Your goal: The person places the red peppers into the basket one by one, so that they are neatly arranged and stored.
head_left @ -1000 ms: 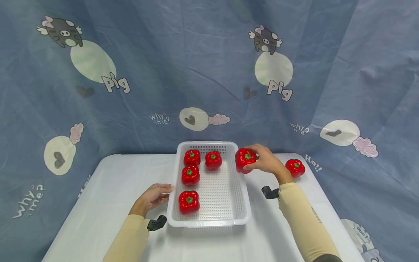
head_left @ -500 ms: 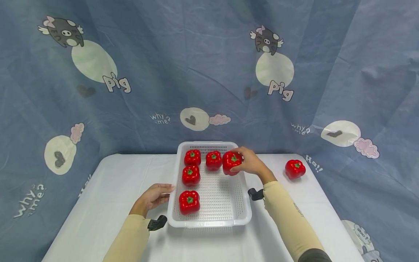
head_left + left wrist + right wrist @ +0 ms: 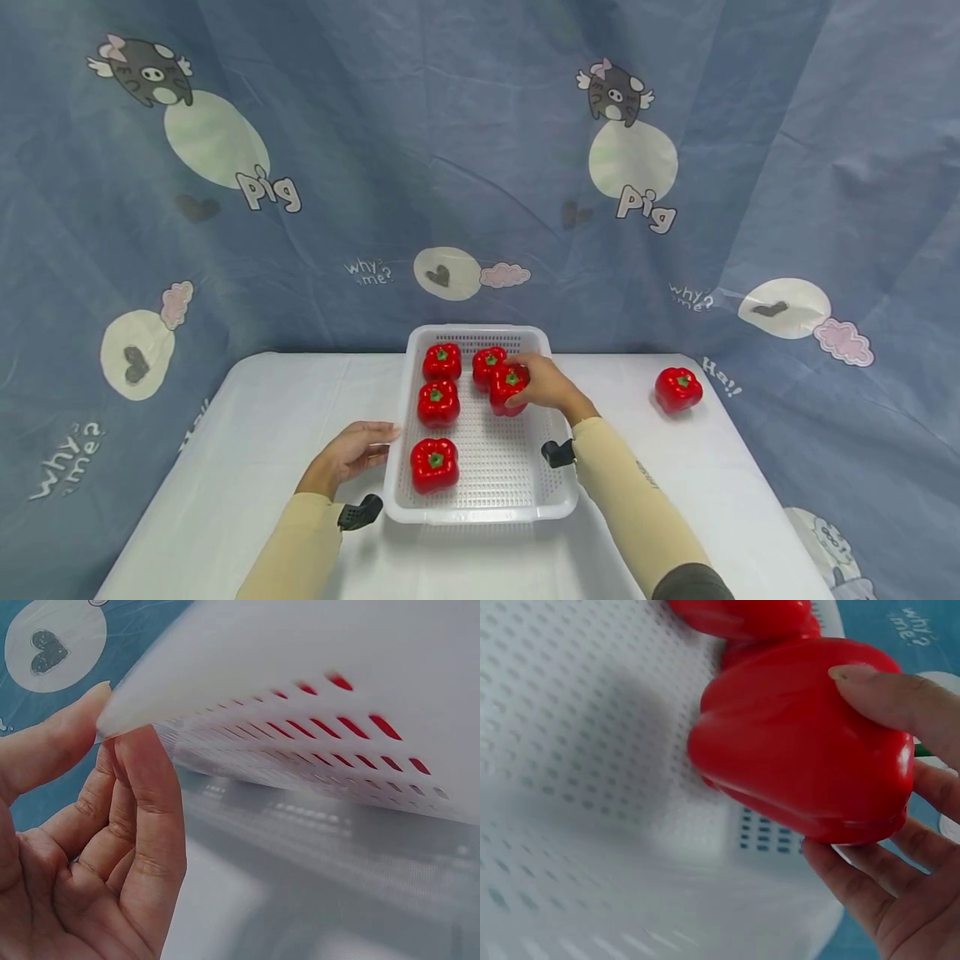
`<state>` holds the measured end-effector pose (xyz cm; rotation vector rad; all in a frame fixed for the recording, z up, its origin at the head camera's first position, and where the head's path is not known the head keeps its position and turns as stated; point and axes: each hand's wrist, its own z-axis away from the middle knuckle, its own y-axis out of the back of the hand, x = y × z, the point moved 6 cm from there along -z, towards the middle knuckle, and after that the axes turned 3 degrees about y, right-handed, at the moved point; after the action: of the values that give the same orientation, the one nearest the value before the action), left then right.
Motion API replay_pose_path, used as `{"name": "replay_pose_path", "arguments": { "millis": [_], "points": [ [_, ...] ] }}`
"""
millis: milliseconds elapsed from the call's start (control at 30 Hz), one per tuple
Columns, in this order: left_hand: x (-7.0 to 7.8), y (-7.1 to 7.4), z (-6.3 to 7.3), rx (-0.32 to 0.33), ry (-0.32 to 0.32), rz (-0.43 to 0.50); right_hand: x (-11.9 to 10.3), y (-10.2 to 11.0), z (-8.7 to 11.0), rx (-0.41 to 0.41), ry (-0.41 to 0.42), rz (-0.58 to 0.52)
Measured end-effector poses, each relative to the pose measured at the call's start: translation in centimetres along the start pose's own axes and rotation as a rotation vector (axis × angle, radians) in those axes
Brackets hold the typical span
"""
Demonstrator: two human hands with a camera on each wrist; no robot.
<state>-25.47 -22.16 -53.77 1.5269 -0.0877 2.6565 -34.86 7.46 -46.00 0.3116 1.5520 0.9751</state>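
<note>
My right hand (image 3: pixel 545 381) grips a red bell pepper (image 3: pixel 507 389) with a green stem, over the white perforated basket (image 3: pixel 498 510). In the right wrist view the thumb lies on one side of this pepper (image 3: pixel 802 742) and the fingers on the other. Behind it in the head view is another red pepper (image 3: pixel 487 363), partly covered by it. Along the basket's left side sit three more peppers, one at the back (image 3: pixel 442 362), one in the middle (image 3: pixel 438 403), one in front (image 3: pixel 434 465). My left hand (image 3: pixel 351 454) pinches the basket's left rim (image 3: pixel 120 724) between thumb and fingers.
One red pepper (image 3: pixel 678 389) lies on the white table (image 3: pixel 622 433) to the right of the basket. A blue printed curtain (image 3: pixel 480 183) hangs right behind the table's back edge.
My right hand has carried its pepper leftward from the basket's right rim, and lower, to in front of the back middle pepper. My left hand stays at the left rim.
</note>
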Motion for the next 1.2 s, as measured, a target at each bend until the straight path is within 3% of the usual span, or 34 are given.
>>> {"name": "replay_pose_path", "arguments": {
  "millis": [333,667,867,1200],
  "points": [
    [0.0,0.0,0.1,-0.006,0.003,0.01,1.0,-2.7,-0.8,-0.056,-0.035,0.003],
    [0.1,-0.1,0.2,0.0,0.01,0.013,1.0,-4.0,-1.1,-0.043,-0.069,0.037],
    [0.1,-0.2,0.2,-0.028,-0.001,0.024,1.1,-4.3,-1.0,-0.029,-0.073,0.041],
    [0.1,-0.1,0.2,-0.015,0.015,0.017,0.7,-4.0,-0.3,-0.062,-0.043,0.061]
  ]
}}
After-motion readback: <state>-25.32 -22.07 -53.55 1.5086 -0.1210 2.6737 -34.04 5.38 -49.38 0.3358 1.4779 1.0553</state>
